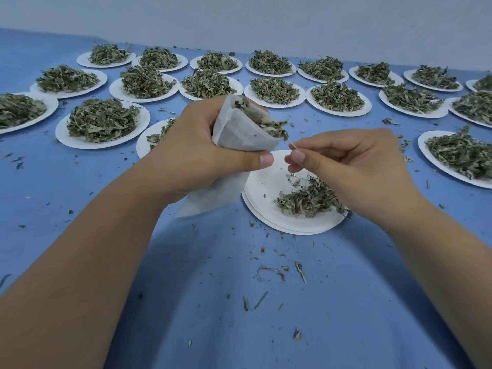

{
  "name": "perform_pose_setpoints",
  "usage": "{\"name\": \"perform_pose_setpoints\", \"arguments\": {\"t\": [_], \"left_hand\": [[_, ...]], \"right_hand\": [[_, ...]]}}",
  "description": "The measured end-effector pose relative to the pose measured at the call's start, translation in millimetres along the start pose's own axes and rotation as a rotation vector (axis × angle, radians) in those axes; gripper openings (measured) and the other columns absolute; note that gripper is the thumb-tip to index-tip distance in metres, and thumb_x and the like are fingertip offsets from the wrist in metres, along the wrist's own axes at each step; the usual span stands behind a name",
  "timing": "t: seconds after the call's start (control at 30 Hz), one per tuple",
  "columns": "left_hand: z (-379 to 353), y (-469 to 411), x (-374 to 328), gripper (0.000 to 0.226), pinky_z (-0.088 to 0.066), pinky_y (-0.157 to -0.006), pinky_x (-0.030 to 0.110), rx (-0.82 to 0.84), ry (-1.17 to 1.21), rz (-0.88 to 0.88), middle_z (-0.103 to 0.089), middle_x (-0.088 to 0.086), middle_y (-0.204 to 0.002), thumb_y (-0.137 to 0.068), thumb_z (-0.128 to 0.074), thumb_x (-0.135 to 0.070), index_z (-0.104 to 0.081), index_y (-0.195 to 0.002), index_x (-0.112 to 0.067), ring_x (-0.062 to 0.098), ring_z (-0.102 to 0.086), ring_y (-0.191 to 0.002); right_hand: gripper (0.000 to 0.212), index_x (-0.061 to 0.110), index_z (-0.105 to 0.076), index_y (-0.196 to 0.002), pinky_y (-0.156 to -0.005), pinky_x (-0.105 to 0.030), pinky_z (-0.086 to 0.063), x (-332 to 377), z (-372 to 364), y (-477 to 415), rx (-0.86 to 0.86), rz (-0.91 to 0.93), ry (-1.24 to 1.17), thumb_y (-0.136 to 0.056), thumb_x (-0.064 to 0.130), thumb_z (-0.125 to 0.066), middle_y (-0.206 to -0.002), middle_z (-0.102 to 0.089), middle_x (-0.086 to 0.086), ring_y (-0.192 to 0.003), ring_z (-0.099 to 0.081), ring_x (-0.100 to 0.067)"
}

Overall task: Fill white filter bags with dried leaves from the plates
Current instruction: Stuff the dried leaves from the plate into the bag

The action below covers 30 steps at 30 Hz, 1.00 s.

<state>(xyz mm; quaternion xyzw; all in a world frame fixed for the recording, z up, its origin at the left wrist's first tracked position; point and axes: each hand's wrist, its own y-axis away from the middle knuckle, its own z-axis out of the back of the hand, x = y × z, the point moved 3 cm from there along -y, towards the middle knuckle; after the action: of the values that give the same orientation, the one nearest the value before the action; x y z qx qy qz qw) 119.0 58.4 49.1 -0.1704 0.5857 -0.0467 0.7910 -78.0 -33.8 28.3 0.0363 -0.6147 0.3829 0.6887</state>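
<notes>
Two bare forearms reach in from the bottom corners across a blue tablecloth littered with leaf crumbs and stems. The left hand is clamped round the middle of a white filter bag, fingers wrapped behind and thumb pressed across the front, so the bag stands raised off the table with its open mouth tipped up and to the right. Dried green leaves bulge out of that mouth, so the bag looks nearly full. The bag's lower end hangs down below the left hand. Just beside the mouth, the right hand pinches a thin white thread between thumb and forefinger, its other fingers loosely curled. The thread is probably the bag's drawstring, though it is too fine to be sure. The two hands are close together but not touching. Both hover over the nearest paper plate, which seems to sit on a stack of others, likely so that spilled bits fall back onto it. Only a small heap of leaves remains on its right side. Beyond, rows of heaped paper plates fill the table up to a grey wall, so most of the filling appears to lie ahead. Closing this bag seems the step in hand.
</notes>
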Motion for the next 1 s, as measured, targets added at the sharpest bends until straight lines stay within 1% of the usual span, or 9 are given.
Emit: {"name": "perform_pose_setpoints", "arguments": {"t": [0.13, 0.23, 0.37, 0.43, 0.53, 0.6, 0.73, 0.87, 1.0], "left_hand": [[5.9, -0.3, 0.3, 0.040, -0.052, -0.066, 0.016, -0.043, 0.036, 0.004, -0.072, -0.017, -0.086, -0.064, -0.090, -0.024, -0.070, -0.098, -0.030, 0.001, -0.068, -0.082], [10.3, -0.8, 0.4, 0.040, -0.051, -0.064, 0.015, -0.067, 0.049, 0.013, -0.072, -0.018, -0.081, -0.066, -0.086, -0.019, -0.069, -0.101, -0.024, 0.000, -0.068, -0.078], [15.3, -0.8, -0.5, 0.042, -0.052, -0.065, 0.018, -0.091, 0.058, 0.024, -0.071, -0.016, -0.079, -0.066, -0.086, -0.019, -0.068, -0.103, -0.022, 0.004, -0.068, -0.077], [13.9, -0.5, -1.9, 0.042, -0.053, -0.067, 0.019, -0.083, -0.009, 0.015, -0.072, -0.017, -0.085, -0.066, -0.087, -0.022, -0.069, -0.104, -0.022, 0.003, -0.069, -0.081], [6.9, 0.8, -2.4, 0.044, -0.058, -0.079, 0.025, -0.054, -0.146, 0.017, -0.073, -0.016, -0.099, -0.067, -0.088, -0.029, -0.070, -0.106, -0.027, 0.004, -0.069, -0.096], [1.9, 1.7, -2.4, 0.043, -0.056, -0.080, 0.019, -0.025, -0.183, 0.002, -0.072, -0.017, -0.103, -0.068, -0.091, -0.028, -0.069, -0.106, -0.031, 0.001, -0.068, -0.098], [-5.4, 1.9, -4.0, 0.041, -0.048, -0.075, 0.007, 0.032, -0.275, -0.028, -0.070, -0.019, -0.102, -0.072, -0.091, -0.024, -0.068, -0.105, -0.033, -0.003, -0.065, -0.097], [-8.3, 3.3, -3.0, 0.039, -0.050, -0.074, 0.012, 0.060, -0.351, -0.031, -0.070, -0.019, -0.100, -0.074, -0.089, -0.023, -0.068, -0.106, -0.033, -0.001, -0.065, -0.094], [-15.2, 4.1, -1.1, 0.034, -0.051, -0.074, 0.023, 0.101, -0.409, -0.058, -0.070, -0.011, -0.096, -0.078, -0.085, -0.019, -0.068, -0.107, -0.027, 0.006, -0.065, -0.090]], "right_hand": [[0.010, 0.029, -0.080, -0.091, -0.069, -0.013, -0.054, -10.0, 9.1, -1.4, 0.024, -0.081, 0.196, -0.086, 0.020, -0.081, -0.080, -0.078, 0.010, -0.079, -0.075, -0.008], [0.012, 0.037, -0.079, -0.092, -0.074, -0.012, -0.054, -16.2, 18.1, -5.0, 0.021, -0.117, 0.369, -0.087, 0.026, -0.080, -0.083, -0.076, 0.020, -0.082, -0.072, 0.000], [0.022, 0.051, -0.072, -0.103, -0.073, 0.003, -0.039, -16.5, 20.8, -4.0, 0.061, -0.129, 0.566, -0.090, 0.033, -0.075, -0.097, -0.070, 0.032, -0.096, -0.057, 0.022], [0.022, 0.047, -0.072, -0.108, -0.080, -0.008, -0.045, -7.8, 19.1, -1.6, -0.056, -0.058, 0.439, -0.093, 0.032, -0.073, -0.104, -0.072, 0.026, -0.105, -0.061, 0.013], [0.025, 0.028, -0.072, -0.120, -0.086, -0.034, -0.053, 15.8, 5.3, 4.3, -0.133, 0.226, 0.343, -0.095, 0.025, -0.071, -0.116, -0.072, 0.012, -0.113, -0.067, -0.015], [0.026, 0.022, -0.070, -0.122, -0.083, -0.033, -0.051, 24.1, -4.5, 8.7, -0.115, 0.347, 0.364, -0.096, 0.021, -0.072, -0.118, -0.071, 0.007, -0.107, -0.068, -0.019], [0.019, 0.016, -0.073, -0.112, -0.083, -0.024, -0.049, 27.8, -10.9, 12.4, -0.096, 0.423, 0.424, -0.094, 0.011, -0.072, -0.105, -0.072, 0.004, -0.095, -0.069, -0.012], [0.015, 0.014, -0.076, -0.106, -0.081, -0.026, -0.053, 31.3, -11.3, 13.5, -0.049, 0.434, 0.436, -0.093, 0.007, -0.073, -0.100, -0.072, 0.008, -0.089, -0.068, -0.005], [0.017, 0.012, -0.078, -0.104, -0.080, -0.031, -0.055, 28.9, -12.7, 14.6, 0.005, 0.412, 0.456, -0.093, 0.001, -0.071, -0.097, -0.075, 0.003, -0.088, -0.069, -0.008]]}}
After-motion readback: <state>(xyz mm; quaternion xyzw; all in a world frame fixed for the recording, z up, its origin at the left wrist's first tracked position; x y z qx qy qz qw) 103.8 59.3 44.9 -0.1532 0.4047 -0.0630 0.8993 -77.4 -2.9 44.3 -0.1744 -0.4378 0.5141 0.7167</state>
